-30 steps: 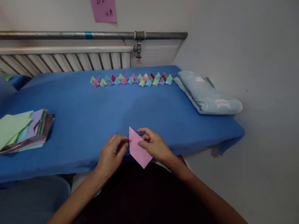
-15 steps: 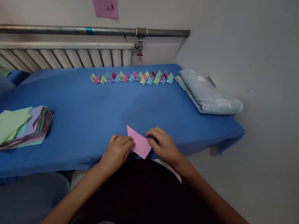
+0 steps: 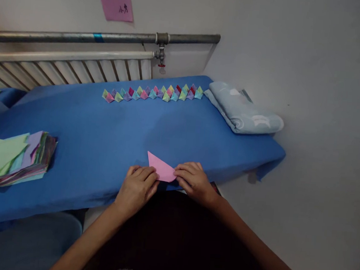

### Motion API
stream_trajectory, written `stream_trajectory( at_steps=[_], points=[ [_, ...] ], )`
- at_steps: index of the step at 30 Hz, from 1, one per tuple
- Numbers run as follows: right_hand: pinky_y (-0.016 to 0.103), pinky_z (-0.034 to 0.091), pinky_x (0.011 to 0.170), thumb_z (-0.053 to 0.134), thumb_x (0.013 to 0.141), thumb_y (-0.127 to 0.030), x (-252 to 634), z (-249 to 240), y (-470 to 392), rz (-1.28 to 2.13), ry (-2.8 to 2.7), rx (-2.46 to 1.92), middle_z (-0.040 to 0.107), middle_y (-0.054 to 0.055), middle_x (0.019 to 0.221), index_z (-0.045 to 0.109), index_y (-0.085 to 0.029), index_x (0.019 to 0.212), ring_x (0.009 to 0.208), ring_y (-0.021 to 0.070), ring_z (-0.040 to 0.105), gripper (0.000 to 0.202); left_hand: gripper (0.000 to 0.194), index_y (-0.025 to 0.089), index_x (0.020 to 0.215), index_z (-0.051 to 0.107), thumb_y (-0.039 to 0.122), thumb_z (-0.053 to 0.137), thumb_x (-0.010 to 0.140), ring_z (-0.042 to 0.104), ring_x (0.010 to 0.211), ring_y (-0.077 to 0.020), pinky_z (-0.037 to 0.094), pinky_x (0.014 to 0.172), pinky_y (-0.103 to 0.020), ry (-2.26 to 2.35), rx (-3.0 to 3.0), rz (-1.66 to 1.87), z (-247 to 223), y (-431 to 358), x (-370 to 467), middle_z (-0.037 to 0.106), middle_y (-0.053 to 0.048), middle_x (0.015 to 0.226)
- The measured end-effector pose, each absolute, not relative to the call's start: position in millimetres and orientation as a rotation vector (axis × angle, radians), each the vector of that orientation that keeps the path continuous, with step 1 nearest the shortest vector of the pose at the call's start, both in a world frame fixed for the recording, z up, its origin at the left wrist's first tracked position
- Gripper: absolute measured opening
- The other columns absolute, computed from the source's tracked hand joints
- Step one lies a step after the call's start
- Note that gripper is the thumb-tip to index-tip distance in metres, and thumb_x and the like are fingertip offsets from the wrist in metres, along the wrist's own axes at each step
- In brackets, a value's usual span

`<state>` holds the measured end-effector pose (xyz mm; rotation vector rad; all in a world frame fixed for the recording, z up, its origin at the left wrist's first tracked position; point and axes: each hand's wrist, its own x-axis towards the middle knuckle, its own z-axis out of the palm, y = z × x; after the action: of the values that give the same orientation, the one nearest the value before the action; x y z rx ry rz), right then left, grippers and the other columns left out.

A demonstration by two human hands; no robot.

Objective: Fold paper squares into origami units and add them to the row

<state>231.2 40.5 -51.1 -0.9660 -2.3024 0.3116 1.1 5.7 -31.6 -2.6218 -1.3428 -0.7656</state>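
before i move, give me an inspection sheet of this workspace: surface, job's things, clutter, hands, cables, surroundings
Surface: blue cloth, hanging over the near edge and the right end
Job's things: pink paper between the hands; row of small folded papers in mixed colours toward the back; uneven stack of coloured paper at the left
Clutter: folded light-blue blanket at the right end
Hands: left hand grips the paper's left part; right hand pinches its right end
Cables: nothing seen
Surroundings: radiator and metal pipe behind; pink note on the wall
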Motion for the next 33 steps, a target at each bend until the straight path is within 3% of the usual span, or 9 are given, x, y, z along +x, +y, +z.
stream_trajectory(
  at_steps=[12,25,29,33],
  points=[
    [0.037,0.037,0.086,0.057,0.089,-0.029,224,-43,42,0.445,-2.141,-1.238,0.069,0.007,0.107,0.065,-0.021,0.082,0.099,0.0216,0.058,0.014,0.015,0.017,0.082,0.063,0.019,0.053,0.092,0.064,0.086,-0.0221,0.041,0.08,-0.039,-1.499,-2.533,-0.782,-32,8,9,0.072,-0.008,0.1],
    [0.037,0.036,0.085,0.063,0.082,-0.021,220,-39,44,0.502,-2.051,-1.326,0.068,0.006,0.107,0.062,-0.02,0.074,0.099,0.0213,0.058,0.009,0.011,0.015,0.086,0.063,0.02,0.055,0.091,0.06,0.088,-0.0245,0.041,0.078,-0.039,-1.716,-2.551,-0.751,-32,13,14,0.07,-0.008,0.099],
    [0.038,0.037,0.085,0.062,0.082,-0.023,219,-35,44,0.514,-2.037,-1.347,0.068,0.006,0.105,0.062,-0.021,0.075,0.099,0.0227,0.058,0.007,0.014,0.017,0.099,0.064,0.02,0.051,0.093,0.059,0.089,-0.0233,0.041,0.078,-0.038,-1.746,-2.536,-0.752,-33,11,12,0.069,-0.008,0.1],
    [0.041,0.037,0.086,0.058,0.085,-0.021,218,-35,43,0.48,-2.088,-1.336,0.067,0.007,0.109,0.067,-0.023,0.088,0.103,0.0241,0.056,0.01,0.036,0.028,0.119,0.061,0.011,0.046,0.092,0.056,0.09,-0.0228,0.04,0.08,-0.04,-1.611,-2.527,-0.637,-36,8,11,0.067,-0.008,0.107]
  ],
)
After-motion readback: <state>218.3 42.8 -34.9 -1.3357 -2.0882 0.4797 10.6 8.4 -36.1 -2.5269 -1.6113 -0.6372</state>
